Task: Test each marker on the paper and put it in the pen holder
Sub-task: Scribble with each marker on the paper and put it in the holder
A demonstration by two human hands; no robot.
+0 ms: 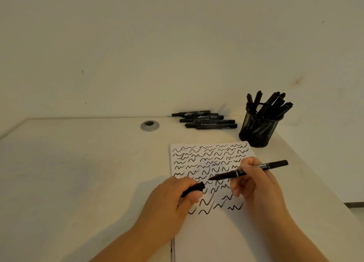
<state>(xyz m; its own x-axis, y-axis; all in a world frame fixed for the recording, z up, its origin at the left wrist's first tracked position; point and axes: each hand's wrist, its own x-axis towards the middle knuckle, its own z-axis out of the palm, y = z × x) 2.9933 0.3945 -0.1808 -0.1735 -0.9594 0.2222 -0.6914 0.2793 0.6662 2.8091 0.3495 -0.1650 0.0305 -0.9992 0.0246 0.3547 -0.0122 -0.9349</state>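
My right hand (256,181) grips an uncapped black marker (273,166), its tip pointing left just above the paper (216,232). My left hand (173,198) holds the black cap (194,188) over the sheet's left part. The white paper is covered with black squiggles in its upper half. A black mesh pen holder (258,127) stands behind the paper at the right, with several black markers sticking out of it. Several more black markers (206,119) lie in a row on the desk behind the paper.
A round grey cable grommet (149,125) sits in the white desk (78,173) near the back edge. The wall rises right behind the desk. The desk's right edge runs diagonally close to the pen holder and my right hand.
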